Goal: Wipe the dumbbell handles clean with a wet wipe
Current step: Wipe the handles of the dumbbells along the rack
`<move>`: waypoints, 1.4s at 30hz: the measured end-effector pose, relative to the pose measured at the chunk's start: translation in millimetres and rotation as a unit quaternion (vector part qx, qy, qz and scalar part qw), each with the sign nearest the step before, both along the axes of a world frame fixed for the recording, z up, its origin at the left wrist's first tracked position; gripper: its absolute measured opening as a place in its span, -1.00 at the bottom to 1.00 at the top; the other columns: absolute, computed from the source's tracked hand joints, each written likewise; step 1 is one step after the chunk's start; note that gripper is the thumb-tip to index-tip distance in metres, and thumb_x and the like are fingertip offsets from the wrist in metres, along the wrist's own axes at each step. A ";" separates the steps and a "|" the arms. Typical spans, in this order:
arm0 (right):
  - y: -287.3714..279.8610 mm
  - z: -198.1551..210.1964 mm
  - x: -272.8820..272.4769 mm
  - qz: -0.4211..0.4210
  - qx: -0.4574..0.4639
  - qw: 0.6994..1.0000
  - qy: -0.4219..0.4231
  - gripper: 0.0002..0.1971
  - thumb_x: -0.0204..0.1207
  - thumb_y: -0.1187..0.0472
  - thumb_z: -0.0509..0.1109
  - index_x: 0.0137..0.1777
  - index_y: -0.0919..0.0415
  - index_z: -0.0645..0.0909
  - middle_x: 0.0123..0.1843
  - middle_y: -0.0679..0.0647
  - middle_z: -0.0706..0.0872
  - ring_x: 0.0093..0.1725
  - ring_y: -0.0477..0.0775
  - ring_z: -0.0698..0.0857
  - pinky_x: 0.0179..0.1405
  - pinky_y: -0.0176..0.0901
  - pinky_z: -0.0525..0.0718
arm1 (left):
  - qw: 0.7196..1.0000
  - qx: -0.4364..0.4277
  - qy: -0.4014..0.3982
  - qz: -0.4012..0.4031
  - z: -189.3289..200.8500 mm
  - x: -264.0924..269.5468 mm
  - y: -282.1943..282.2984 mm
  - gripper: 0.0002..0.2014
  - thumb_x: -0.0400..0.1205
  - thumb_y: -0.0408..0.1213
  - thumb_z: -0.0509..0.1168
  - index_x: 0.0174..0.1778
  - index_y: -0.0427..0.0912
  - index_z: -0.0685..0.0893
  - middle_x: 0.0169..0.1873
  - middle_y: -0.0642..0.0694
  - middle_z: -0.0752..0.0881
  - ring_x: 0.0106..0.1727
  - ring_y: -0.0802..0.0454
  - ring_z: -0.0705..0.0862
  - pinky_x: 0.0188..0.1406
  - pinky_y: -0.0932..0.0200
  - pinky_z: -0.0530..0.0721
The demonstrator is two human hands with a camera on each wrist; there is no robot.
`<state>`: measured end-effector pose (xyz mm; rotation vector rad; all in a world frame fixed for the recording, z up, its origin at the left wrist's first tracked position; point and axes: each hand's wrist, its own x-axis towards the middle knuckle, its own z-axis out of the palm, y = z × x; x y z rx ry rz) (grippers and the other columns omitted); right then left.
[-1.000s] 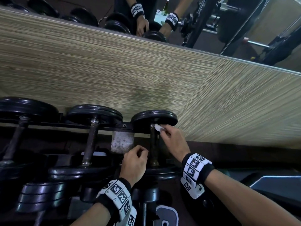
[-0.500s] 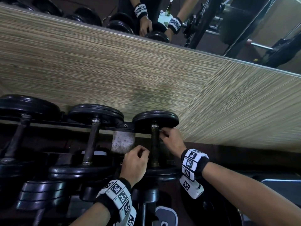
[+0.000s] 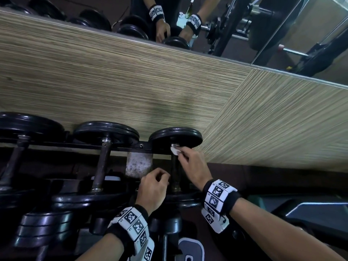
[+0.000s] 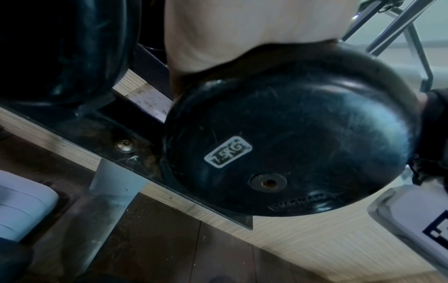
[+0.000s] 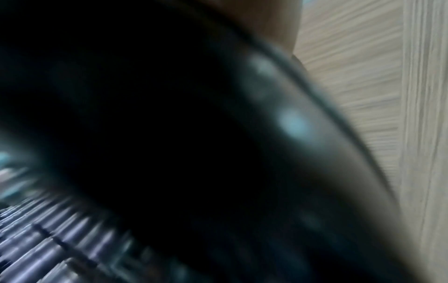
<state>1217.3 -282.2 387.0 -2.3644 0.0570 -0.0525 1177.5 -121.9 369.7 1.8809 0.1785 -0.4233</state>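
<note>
The rightmost dumbbell lies on the rack with its dark handle (image 3: 175, 176) running away from me toward its far plate (image 3: 176, 136). My right hand (image 3: 179, 153) pinches a small white wet wipe (image 3: 174, 150) against the top of that handle, just under the far plate. My left hand (image 3: 160, 178) sits curled beside the lower part of the handle on its left, with nothing seen in it. The left wrist view shows the near plate (image 4: 290, 143) marked 7.5KG. In the blurred right wrist view there is only a dark plate (image 5: 169, 134).
Two more dumbbells (image 3: 102, 166) (image 3: 13, 162) lie to the left on the black rack rail (image 3: 131, 146). A wood-grain wall panel (image 3: 131, 81) rises right behind the plates, with a mirror (image 3: 254, 25) above it. Stacked plates (image 3: 43, 228) sit lower left, a grey bench (image 3: 310, 211) lower right.
My right hand has rubbed the wipe around the top of the handle; the wipe was hidden half a second ago and shows again now. My left hand has stayed put.
</note>
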 end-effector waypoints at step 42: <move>10.3 11.4 -37.4 -0.204 0.182 0.961 0.043 -0.80 0.68 0.17 0.38 -0.15 -0.12 0.70 -0.34 -0.06 0.81 -0.29 -0.02 0.80 -0.08 0.12 0.81 | 0.955 0.094 -0.256 -0.120 6.1 64.3 -19.3 -0.84 0.70 -0.27 0.34 0.14 -0.14 0.78 -0.11 -0.17 0.85 -0.04 -0.08 0.82 -0.05 0.14 0.70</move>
